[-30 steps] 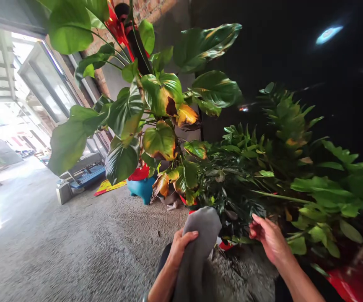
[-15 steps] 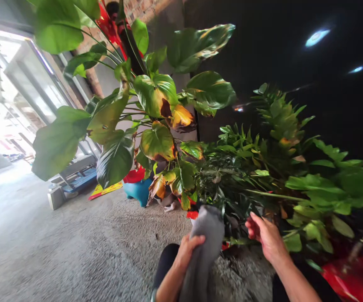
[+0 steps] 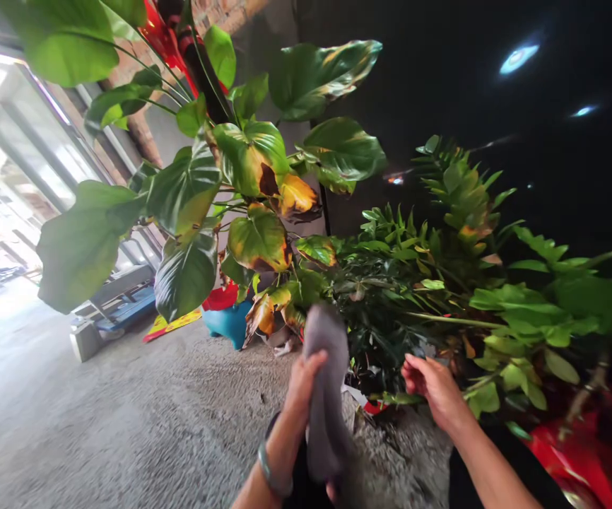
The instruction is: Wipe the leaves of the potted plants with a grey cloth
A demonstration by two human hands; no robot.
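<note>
A grey cloth (image 3: 328,396), hanging long and slightly blurred, is in my left hand (image 3: 300,385), which is closed round its side with the thumb across it. My right hand (image 3: 433,389) is held at the lower edge of the dense dark-green plant (image 3: 374,325). Its fingers are curled in with thumb and forefinger together, and whether anything small is between them is hidden. Just left of that hand, low down, a red and white pot rim (image 3: 374,408) shows under the leaves.
A tall plant with large leaves (image 3: 258,237), some yellow and brown, rises ahead. Behind it stand a blue pot (image 3: 229,324) and a blue-grey bench (image 3: 126,300). Red wrapping (image 3: 597,445) lies at lower right. Rough concrete floor (image 3: 152,417) spreads left; a dark glossy wall (image 3: 444,71) is behind.
My left hand has raised the grey cloth and moved a little left, so its lower end now shows. My right hand stays curled near the leaves. The view has shifted slightly right.
</note>
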